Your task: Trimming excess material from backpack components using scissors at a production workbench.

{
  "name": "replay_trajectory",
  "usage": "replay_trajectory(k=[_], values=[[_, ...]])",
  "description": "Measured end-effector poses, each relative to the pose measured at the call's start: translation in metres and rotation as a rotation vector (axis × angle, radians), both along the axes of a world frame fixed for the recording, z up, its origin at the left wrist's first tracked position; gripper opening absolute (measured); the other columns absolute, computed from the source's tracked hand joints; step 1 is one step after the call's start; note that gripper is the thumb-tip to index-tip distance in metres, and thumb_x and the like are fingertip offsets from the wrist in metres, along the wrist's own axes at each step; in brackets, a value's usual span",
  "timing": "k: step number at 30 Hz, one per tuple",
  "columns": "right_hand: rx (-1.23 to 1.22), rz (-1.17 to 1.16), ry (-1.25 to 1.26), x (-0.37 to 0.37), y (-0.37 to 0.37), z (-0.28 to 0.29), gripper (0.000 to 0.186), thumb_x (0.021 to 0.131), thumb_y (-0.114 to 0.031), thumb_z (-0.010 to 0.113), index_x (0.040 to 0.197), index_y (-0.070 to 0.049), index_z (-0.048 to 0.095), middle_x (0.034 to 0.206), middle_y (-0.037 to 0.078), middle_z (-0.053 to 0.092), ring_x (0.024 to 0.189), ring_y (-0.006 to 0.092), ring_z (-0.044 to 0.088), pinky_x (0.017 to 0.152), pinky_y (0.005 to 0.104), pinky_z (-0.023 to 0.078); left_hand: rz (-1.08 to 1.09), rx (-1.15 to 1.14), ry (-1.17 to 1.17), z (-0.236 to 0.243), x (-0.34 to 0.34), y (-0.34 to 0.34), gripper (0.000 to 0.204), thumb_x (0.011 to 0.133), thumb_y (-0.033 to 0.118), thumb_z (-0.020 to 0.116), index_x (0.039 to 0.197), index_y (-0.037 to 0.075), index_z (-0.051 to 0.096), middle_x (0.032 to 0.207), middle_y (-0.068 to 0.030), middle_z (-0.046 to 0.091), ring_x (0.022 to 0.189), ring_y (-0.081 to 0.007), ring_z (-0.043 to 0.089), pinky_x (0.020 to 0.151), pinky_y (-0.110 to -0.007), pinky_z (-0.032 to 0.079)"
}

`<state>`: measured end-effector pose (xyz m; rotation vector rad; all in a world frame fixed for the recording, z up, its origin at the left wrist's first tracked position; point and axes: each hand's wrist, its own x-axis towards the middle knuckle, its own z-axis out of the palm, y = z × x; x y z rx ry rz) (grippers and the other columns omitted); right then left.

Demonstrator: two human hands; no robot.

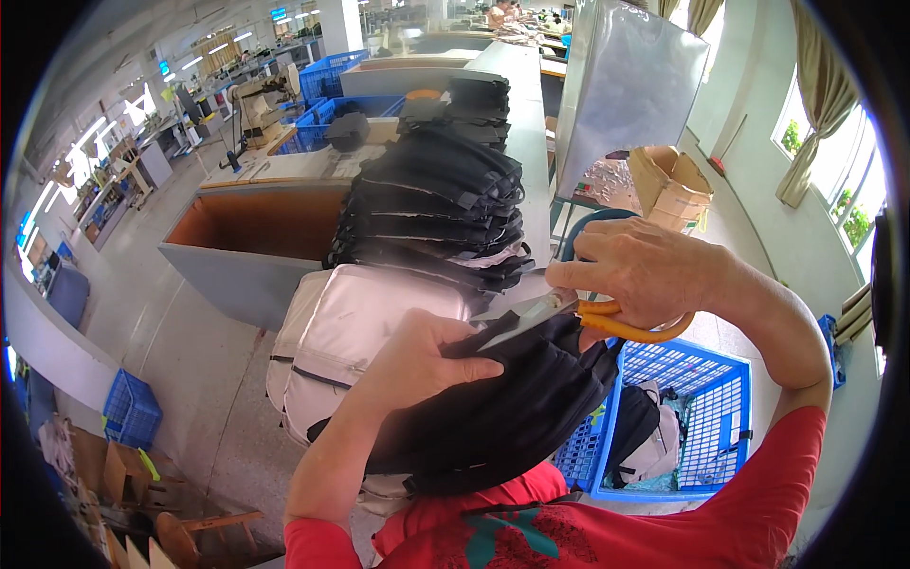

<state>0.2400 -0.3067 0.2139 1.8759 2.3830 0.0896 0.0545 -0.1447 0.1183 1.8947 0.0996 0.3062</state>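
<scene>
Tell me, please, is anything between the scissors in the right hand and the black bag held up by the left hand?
Nothing visible: the scissors in the right hand already meet the black bag, gripped beside the blades by the left hand.

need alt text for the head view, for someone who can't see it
A person's left hand holds a black bag while the right hand works yellow-handled scissors at its edge. Behind stand a stack of black bags and white bags; a blue crate sits at right.

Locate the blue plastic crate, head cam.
Head view, lower right: the blue plastic crate sits on the floor below the right hand, beside the black bag.
</scene>
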Motion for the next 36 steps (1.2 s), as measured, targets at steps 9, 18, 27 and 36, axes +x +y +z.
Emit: replay_trajectory(k=[9,18,27,36], values=[[0.002,0.037,-0.053,0.006,-0.009,-0.002,0.042,0.078,-0.045,0.064,0.094,-0.008,0.051,0.059,0.007,0.049,0.053,0.0232,0.055,0.048,0.0361,0.041,-0.024,-0.041,0.015,-0.008,0.003,0.000,0.022,0.067,0.013,0.078,0.079,-0.002,0.067,0.061,0.0042,0.058,0.061,-0.0004,0.042,0.055,-0.020,0.037],[0.071,0.056,-0.054,-0.001,-0.004,-0.007,0.043,0.077,-0.047,0.063,0.094,-0.010,0.051,0.065,0.008,0.050,0.062,0.0236,0.056,0.053,0.0346,0.041,-0.097,-0.009,0.046,-0.013,0.010,0.001,0.027,0.070,0.016,0.076,0.087,-0.003,0.066,0.062,-0.0029,0.060,0.060,-0.0054,0.048,0.058,-0.024,0.042],[0.114,0.107,-0.137,0.015,-0.010,-0.019,0.035,0.081,-0.040,0.062,0.092,-0.008,0.051,0.053,0.003,0.046,0.047,0.0169,0.051,0.039,0.0295,0.035,-0.089,0.134,0.062,-0.015,-0.004,0.009,0.037,0.069,0.014,0.074,0.100,-0.002,0.062,0.076,-0.0121,0.066,0.069,-0.0137,0.059,0.067,-0.029,0.045],[0.136,0.113,-0.218,0.002,0.000,-0.014,0.035,0.078,-0.038,0.064,0.094,-0.009,0.052,0.068,0.008,0.053,0.061,0.0232,0.058,0.054,0.0341,0.043,-0.111,-0.028,0.109,-0.037,-0.012,0.011,0.031,0.071,0.015,0.072,0.096,0.000,0.065,0.067,-0.0110,0.062,0.063,-0.0094,0.052,0.065,-0.027,0.044]])
